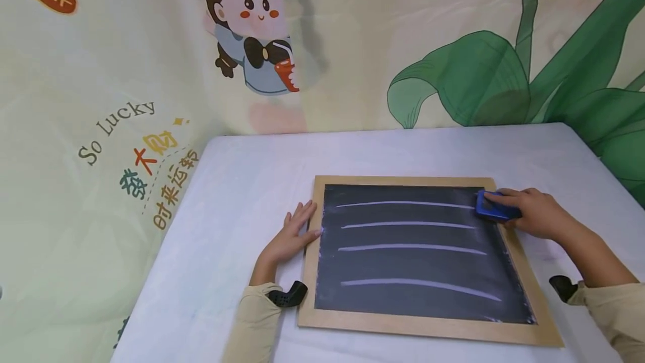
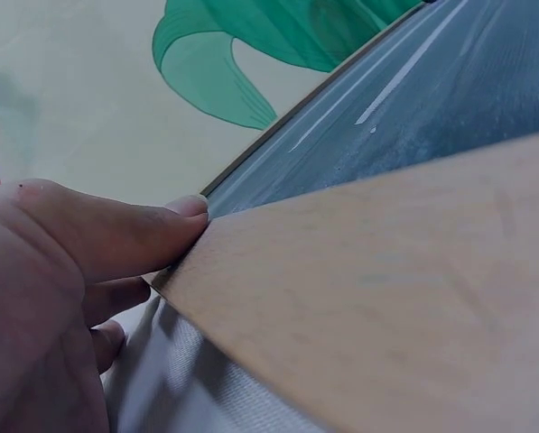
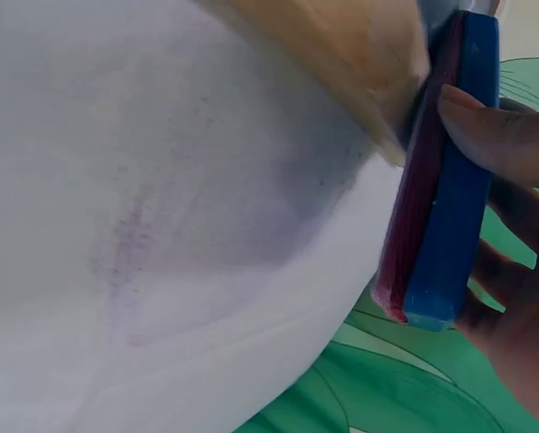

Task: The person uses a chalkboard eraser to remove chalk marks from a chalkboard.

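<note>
A blackboard (image 1: 418, 268) in a light wooden frame (image 1: 403, 321) lies on the table, with several white chalk lines running across it. At its upper right corner my right hand (image 1: 541, 214) grips a blue board eraser (image 1: 496, 213). The eraser overlaps the right end of the top line. In the right wrist view the eraser (image 3: 454, 216) shows a dark red felt side, thumb along its edge and fingers behind. My left hand (image 1: 287, 240) rests against the frame's left side, fingers extended. Seen from the left wrist, the thumb (image 2: 152, 236) touches the frame's edge.
A white cloth covers the table (image 1: 242, 184). Behind it hangs a printed backdrop (image 1: 347, 43) with a cartoon figure and green leaves. Black wrist devices sit at the left cuff (image 1: 289, 296) and the right cuff (image 1: 563, 288). Faint purple smudges mark the cloth near the board.
</note>
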Action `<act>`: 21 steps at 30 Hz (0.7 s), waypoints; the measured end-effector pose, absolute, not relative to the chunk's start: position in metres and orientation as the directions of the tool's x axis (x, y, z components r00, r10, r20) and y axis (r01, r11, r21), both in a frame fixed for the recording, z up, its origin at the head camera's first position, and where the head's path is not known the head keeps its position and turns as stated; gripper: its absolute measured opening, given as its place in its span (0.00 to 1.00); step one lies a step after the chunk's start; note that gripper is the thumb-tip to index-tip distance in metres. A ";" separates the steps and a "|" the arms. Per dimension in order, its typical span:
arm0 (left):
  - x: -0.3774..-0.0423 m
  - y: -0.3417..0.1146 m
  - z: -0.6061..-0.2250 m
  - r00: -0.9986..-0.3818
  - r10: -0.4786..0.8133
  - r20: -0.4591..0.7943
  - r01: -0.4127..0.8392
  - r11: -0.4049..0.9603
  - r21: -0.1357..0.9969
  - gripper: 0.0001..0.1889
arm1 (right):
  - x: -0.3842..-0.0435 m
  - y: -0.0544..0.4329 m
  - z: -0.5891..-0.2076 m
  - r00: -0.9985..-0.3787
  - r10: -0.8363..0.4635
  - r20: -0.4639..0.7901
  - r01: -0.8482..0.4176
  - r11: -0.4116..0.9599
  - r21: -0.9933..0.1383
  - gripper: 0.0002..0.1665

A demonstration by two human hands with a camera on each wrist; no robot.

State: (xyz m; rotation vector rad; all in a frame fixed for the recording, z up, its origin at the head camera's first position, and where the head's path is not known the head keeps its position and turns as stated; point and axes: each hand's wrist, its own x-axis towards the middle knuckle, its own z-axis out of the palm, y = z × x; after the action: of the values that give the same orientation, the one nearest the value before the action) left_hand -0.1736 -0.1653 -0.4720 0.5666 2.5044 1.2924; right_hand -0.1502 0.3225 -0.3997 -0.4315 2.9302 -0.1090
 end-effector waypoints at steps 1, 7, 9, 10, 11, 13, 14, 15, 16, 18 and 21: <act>-0.174 -0.166 -0.471 -0.890 0.454 -0.052 0.220 0.526 0.821 0.35 | -0.152 0.322 -0.399 -0.940 -0.298 -0.166 -0.284 0.954 -0.100 0.36; -0.174 -0.167 -0.471 -0.891 0.449 -0.065 0.209 0.533 0.820 0.34 | -0.160 0.322 -0.398 -0.929 -0.324 -0.181 -0.304 0.944 -0.127 0.36; -0.173 -0.167 -0.471 -0.888 0.455 -0.068 0.210 0.531 0.821 0.34 | -0.160 0.324 -0.399 -0.927 -0.320 -0.197 -0.297 0.945 -0.138 0.37; -0.173 -0.167 -0.471 -0.886 0.458 -0.067 0.212 0.529 0.822 0.35 | -0.160 0.324 -0.399 -0.927 -0.315 -0.204 -0.290 0.946 -0.145 0.37; -0.173 -0.166 -0.471 -0.885 0.461 -0.064 0.216 0.529 0.821 0.35 | -0.159 0.325 -0.400 -0.927 -0.312 -0.208 -0.286 0.947 -0.147 0.37; -0.172 -0.166 -0.472 -0.884 0.463 -0.060 0.221 0.528 0.820 0.35 | -0.158 0.326 -0.401 -0.926 -0.313 -0.212 -0.284 0.946 -0.157 0.38; -0.172 -0.166 -0.471 -0.883 0.466 -0.057 0.225 0.525 0.821 0.35 | -0.158 0.327 -0.402 -0.925 -0.315 -0.211 -0.285 0.945 -0.159 0.38; -0.172 -0.166 -0.471 -0.882 0.469 -0.053 0.229 0.524 0.820 0.35 | -0.158 0.327 -0.403 -0.925 -0.317 -0.208 -0.287 0.944 -0.160 0.38; -0.172 -0.167 -0.471 -0.881 0.470 -0.048 0.234 0.523 0.819 0.34 | -0.158 0.326 -0.403 -0.925 -0.320 -0.203 -0.291 0.943 -0.160 0.38; -0.172 -0.167 -0.472 -0.882 0.470 -0.045 0.236 0.521 0.820 0.34 | -0.158 0.326 -0.404 -0.926 -0.321 -0.201 -0.290 0.942 -0.167 0.39; -0.173 -0.167 -0.472 -0.883 0.467 -0.042 0.236 0.520 0.821 0.34 | -0.158 0.326 -0.404 -0.927 -0.314 -0.203 -0.283 0.944 -0.169 0.39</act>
State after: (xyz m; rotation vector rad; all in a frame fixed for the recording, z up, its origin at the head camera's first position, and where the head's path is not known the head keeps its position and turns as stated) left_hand -0.1728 -0.1670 -0.4725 0.5928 2.5056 1.2937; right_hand -0.1580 0.3258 -0.4039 -0.4470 2.8708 -0.2007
